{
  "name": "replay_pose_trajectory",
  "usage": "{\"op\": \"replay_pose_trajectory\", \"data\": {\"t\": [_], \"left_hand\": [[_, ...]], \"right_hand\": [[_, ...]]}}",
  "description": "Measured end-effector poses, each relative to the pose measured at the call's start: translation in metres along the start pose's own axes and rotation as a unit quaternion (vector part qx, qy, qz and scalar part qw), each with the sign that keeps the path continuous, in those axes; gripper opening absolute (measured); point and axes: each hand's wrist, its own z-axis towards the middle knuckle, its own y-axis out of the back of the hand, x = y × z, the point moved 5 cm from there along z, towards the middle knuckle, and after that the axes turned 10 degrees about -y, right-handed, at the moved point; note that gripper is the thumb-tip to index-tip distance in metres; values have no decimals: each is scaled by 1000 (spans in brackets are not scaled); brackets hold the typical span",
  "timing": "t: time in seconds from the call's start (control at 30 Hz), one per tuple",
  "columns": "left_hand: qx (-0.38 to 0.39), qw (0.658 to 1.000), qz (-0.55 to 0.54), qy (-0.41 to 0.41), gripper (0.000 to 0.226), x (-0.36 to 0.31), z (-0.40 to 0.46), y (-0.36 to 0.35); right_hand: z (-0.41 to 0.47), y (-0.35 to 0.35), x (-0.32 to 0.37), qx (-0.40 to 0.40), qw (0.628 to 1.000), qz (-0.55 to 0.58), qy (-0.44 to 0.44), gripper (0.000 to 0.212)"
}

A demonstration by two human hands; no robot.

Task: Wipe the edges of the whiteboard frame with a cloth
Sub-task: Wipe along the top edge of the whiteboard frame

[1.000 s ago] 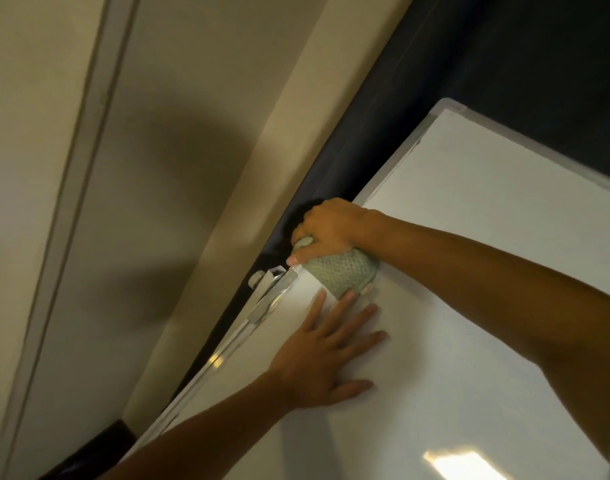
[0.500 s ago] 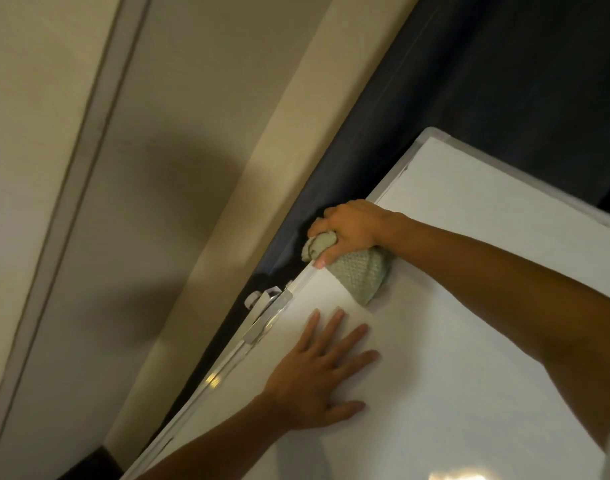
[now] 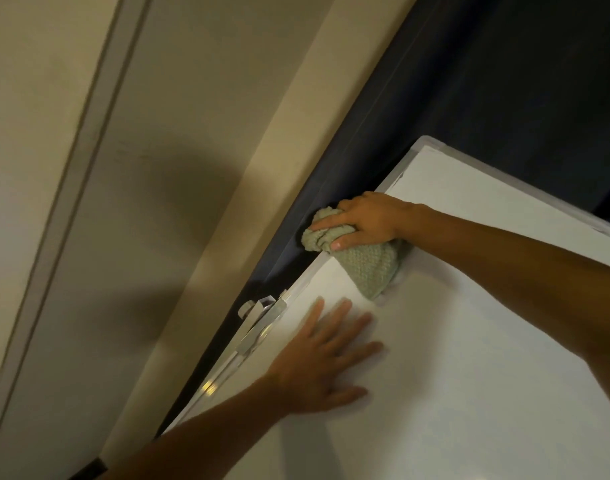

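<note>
1. We are grasping the green cloth (image 3: 367, 263) in our right hand (image 3: 369, 221), the grip clenched round its bunched end, with fingers and thumb curled over the fabric.
2. The cloth is sitting on the left edge of the whiteboard frame (image 3: 397, 169): its bunched part is hanging past the edge over the dark backing, and its loose flap is lying on the white surface.
3. Our left hand (image 3: 326, 362) is pressing flat on the whiteboard (image 3: 470, 358), nearer to us than the cloth, its grip released, fingers spread straight and holding nothing.
4. A metal bracket (image 3: 260, 322) is sitting on the frame's left edge, just left of the left hand's fingertips.
5. A dark blue panel (image 3: 487, 81) is showing behind the board, to the far right.
6. A beige wall (image 3: 158, 168) is filling the left side, carrying soft shadows.
</note>
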Motion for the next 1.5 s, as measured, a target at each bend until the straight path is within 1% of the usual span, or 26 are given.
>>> {"op": "replay_pose_trajectory", "data": {"t": [0.07, 0.1, 0.2, 0.33, 0.43, 0.63, 0.7, 0.8, 0.87, 0.93, 1.13, 1.2, 1.27, 1.33, 1.4, 1.47, 1.5], "left_hand": [[-1, 1000, -7, 16, 75, 13, 20, 8], [-3, 1000, -8, 11, 74, 15, 26, 8], [-7, 1000, -4, -12, 73, 16, 27, 3], [-7, 1000, -9, -12, 74, 18, 26, 4], [-6, 1000, -12, -19, 75, 13, 26, 2], [-16, 1000, -4, -23, 75, 8, 32, -3], [-22, 999, 20, -29, 75, 9, 34, -2], [-31, 997, 57, -37, 76, 10, 38, -1], [-28, 997, 65, -42, 75, 11, 43, -3], [-20, 996, 79, -43, 77, 15, 47, -6], [-8, 991, 119, -54, 81, 27, 63, -16], [-17, 989, 134, -54, 83, 30, 71, -14], [-29, 990, 130, -53, 84, 31, 85, -7], [-42, 990, 123, -56, 83, 30, 105, 5], [-70, 990, 107, -55, 81, 26, 125, 16], [-89, 990, 91, -59, 79, 22, 135, 19], [-96, 989, 92, -61, 78, 21, 137, 20]], "right_hand": [[2, 1, 7, -16, 1000, 7, 15, 62], [3, -1, 12, -18, 1000, 16, 20, 61], [13, -9, 28, -15, 999, 34, 36, 56], [19, -10, 29, 8, 997, 65, 42, 55], [16, -8, 12, 26, 995, 91, 31, 56], [16, 0, -44, 14, 997, 71, -17, 71], [16, 6, -67, 8, 997, 63, -43, 74], [15, 20, -98, 26, 995, 50, -85, 77], [13, 26, -105, 28, 993, 65, -91, 76], [11, 33, -107, 8, 993, 73, -89, 74], [-5, 80, -109, -61, 993, -53, -89, 79], [-13, 90, -115, -69, 990, -79, -99, 79], [-20, 103, -122, -61, 986, -106, -113, 80], [-27, 118, -128, -56, 980, -153, -119, 83], [-37, 134, -140, -62, 968, -198, -138, 85], [-45, 148, -150, -52, 970, -169, -166, 85], [-49, 151, -155, -40, 976, -120, -179, 85]]}}
